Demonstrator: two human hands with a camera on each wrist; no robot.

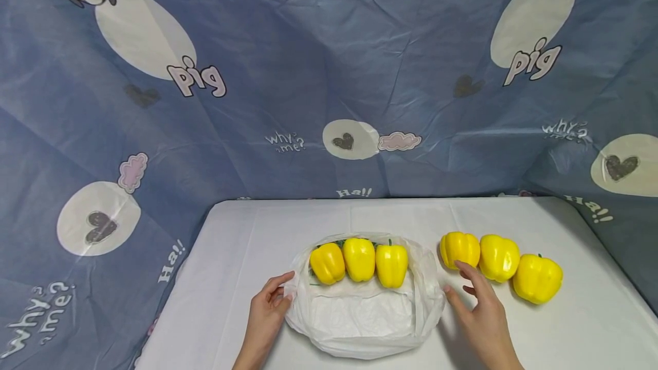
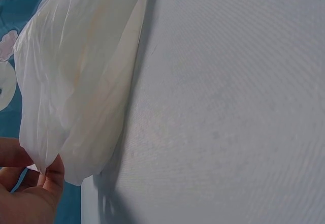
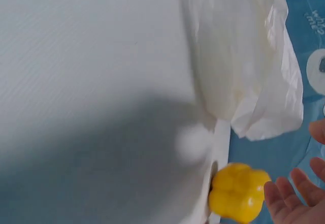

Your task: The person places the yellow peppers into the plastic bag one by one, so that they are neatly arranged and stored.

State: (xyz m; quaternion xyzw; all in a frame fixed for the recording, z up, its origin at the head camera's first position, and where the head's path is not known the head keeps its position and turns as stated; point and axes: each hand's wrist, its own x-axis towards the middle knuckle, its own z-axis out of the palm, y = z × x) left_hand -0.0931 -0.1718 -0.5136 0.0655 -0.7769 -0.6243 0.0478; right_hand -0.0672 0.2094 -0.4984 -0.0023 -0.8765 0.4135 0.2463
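Note:
A white plastic bag [image 1: 360,344] lies on the table with its mouth spread wide, and inside it three yellow bell peppers [image 1: 359,260] stand in a row along the far side. My left hand [image 1: 268,307] pinches the bag's left edge between thumb and fingers, as the left wrist view also shows. On the bag's right, my right hand [image 1: 480,313] holds nothing, its fingers spread and relaxed. Three more yellow bell peppers [image 1: 500,258] sit in a slanting row just beyond that hand. The right wrist view shows one yellow bell pepper [image 3: 238,193] beside the fingertips.
Under everything is a white-covered table [image 1: 247,233]. A blue patterned cloth [image 1: 329,73] hangs behind it and along both sides. Within the bag, a pale flat lining [image 1: 360,316] shows in front of the peppers, with bits of green behind them.

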